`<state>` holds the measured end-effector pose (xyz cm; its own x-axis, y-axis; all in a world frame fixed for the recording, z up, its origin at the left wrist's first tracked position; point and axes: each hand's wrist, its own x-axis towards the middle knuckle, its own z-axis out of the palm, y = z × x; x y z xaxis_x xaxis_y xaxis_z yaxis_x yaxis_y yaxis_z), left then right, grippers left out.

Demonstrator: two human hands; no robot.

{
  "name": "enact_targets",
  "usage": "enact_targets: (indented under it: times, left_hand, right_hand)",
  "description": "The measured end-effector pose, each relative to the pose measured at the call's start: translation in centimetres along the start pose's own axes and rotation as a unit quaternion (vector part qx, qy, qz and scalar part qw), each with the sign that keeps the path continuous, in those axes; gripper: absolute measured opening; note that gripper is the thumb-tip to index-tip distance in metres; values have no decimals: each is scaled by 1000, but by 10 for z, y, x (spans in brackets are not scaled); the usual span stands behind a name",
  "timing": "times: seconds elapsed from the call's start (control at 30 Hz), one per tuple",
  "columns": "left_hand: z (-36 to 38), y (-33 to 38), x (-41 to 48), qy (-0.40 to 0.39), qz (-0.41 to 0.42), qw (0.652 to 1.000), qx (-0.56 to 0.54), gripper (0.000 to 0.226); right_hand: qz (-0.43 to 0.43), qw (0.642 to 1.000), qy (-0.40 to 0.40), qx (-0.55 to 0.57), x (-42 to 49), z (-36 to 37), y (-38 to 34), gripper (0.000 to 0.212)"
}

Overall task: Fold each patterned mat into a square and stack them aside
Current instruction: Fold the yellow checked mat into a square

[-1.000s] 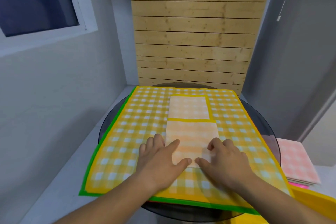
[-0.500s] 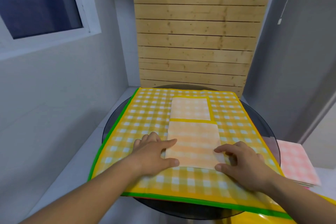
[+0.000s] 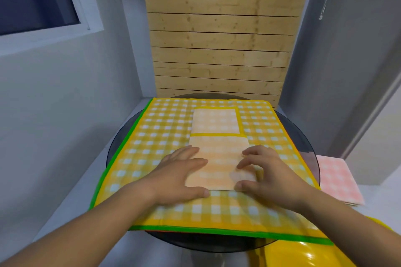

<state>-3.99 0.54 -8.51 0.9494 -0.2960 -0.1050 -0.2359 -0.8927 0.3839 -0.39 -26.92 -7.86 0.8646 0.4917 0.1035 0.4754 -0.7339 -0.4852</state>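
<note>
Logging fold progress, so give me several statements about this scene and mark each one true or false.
1. The left hand lies flat on the pale orange mat. True.
2. The pink checked stack sits on the glass table. False: it lies off the table, to its right.
3. The big yellow mat has green edging along its near side. True.
4. The right hand touches no mat. False: its fingertips are on the pale orange mat.
</note>
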Motion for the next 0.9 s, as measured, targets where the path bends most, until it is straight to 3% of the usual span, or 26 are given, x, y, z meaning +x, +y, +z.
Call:
enact_targets:
  times: [0.27, 0.4, 0.53, 0.77, 0.9]
  left_hand:
    - [2, -1, 3, -29, -10, 999, -14, 84]
    - [2, -2, 4, -21, -19, 999, -30, 81]
    - [1, -1, 3, -26, -24, 998, -53, 94]
    - [-14, 9, -16, -65, -18, 995, -68, 109]
    - [-15, 0, -21, -13, -12, 993, -120, 113]
  right_hand:
    - [-72, 993, -29, -86, 2, 5, 1, 56]
    - [-128, 980, -32, -150, -1, 1, 3, 52]
    - [-163, 970, -26, -177, -3, 2, 5, 45]
    - [-174, 976, 39, -127, -16, 1, -5, 51]
    - [-175, 981, 65, -52, -21, -11, -12, 46]
